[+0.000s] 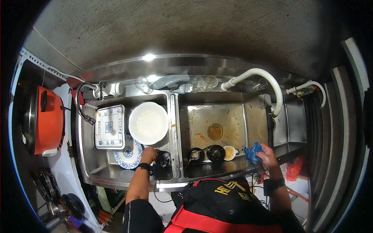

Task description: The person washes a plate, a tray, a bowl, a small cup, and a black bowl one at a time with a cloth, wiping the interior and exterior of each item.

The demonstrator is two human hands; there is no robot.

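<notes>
My left hand (148,155) is low in the left sink basin, fingers curled at the rim of a small black bowl (164,159). Beside it are a blue-and-white patterned plate (121,155), a large white bowl (148,123) with whitish contents or residue, and a square white tray (110,134) with blue markings. At the right basin's front edge, my right hand (267,156) grips a crumpled blue cloth (253,152). Nearest to it is a small white cup (230,152) with yellowish contents, next to two black bowls (215,153); something like a spoon lies across them.
A white curved faucet (268,75) arches over the right basin (194,112), where food scraps lie around the drain. Glasses (143,84) and a grey cloth (169,81) line the back ledge. A dark flexible faucet (82,105) hangs at left, near an orange cooker (48,120).
</notes>
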